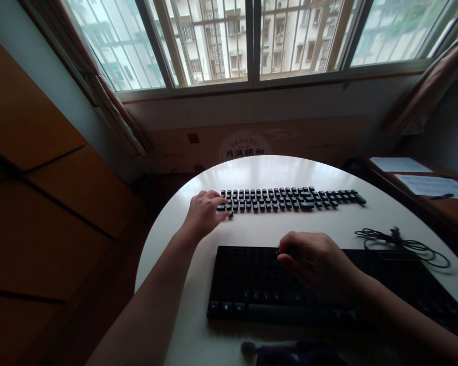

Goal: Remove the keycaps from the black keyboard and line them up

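your left hand (204,213) reaches to the left end of the loose keycaps (290,199), fingertips curled down on the nearest small black caps; whether one is pinched you cannot tell. your right hand (315,262) rests knuckles-up on the black keyboard (252,284), fingers bent over its upper rows, grip hidden. the keycaps lie in neat rows just beyond the keyboard on the glossy white round table (183,325). a thin black cable (404,245) coils to the right.
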Available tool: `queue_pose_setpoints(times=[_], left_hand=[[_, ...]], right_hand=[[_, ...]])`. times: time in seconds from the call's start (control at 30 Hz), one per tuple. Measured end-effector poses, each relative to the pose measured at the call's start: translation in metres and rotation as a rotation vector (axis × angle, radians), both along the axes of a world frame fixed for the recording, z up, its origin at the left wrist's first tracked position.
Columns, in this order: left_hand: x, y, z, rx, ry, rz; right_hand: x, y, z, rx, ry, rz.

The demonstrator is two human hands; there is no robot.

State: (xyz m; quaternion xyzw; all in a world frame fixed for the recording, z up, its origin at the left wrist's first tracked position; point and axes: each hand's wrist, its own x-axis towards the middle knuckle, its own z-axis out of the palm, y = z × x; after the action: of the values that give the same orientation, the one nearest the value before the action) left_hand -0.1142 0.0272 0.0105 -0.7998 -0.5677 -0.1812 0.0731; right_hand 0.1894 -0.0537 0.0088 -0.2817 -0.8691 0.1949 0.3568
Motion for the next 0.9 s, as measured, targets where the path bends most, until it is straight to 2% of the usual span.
queue_pose_setpoints(times=[0.1,0.17,0.23,0.3,0.37,0.5,0.63,0.9], left_hand=[[0.003,-0.008,0.012,0.127,-0.12,0.029],[0.014,-0.014,0.015,0.171,-0.243,0.017],[0.03,-0.022,0.013,0.05,-0.277,-0.06],[0.05,-0.029,0.008,-0.158,-0.201,-0.194],[0.068,-0.036,0.002,-0.303,-0.12,-0.281],[0.086,-0.041,-0.007,-0.374,-0.059,-0.327],[0.086,-0.039,-0.014,-0.394,-0.054,-0.376],[0.086,-0.036,-0.022,-0.375,-0.038,-0.394]], right_hand=[[-0.003,-0.005,0.0,-0.165,0.067,0.035],[-0.008,-0.013,0.0,-0.403,0.191,0.092],[-0.015,-0.023,-0.001,-0.665,0.339,0.157],[-0.022,-0.031,-0.005,-0.815,0.401,0.193],[-0.028,-0.035,-0.011,-0.833,0.357,0.193],[-0.036,-0.036,-0.026,-0.792,0.19,0.143],[-0.041,-0.035,-0.031,-0.758,0.13,0.092],[-0.044,-0.036,-0.025,-0.644,-0.043,0.065]])
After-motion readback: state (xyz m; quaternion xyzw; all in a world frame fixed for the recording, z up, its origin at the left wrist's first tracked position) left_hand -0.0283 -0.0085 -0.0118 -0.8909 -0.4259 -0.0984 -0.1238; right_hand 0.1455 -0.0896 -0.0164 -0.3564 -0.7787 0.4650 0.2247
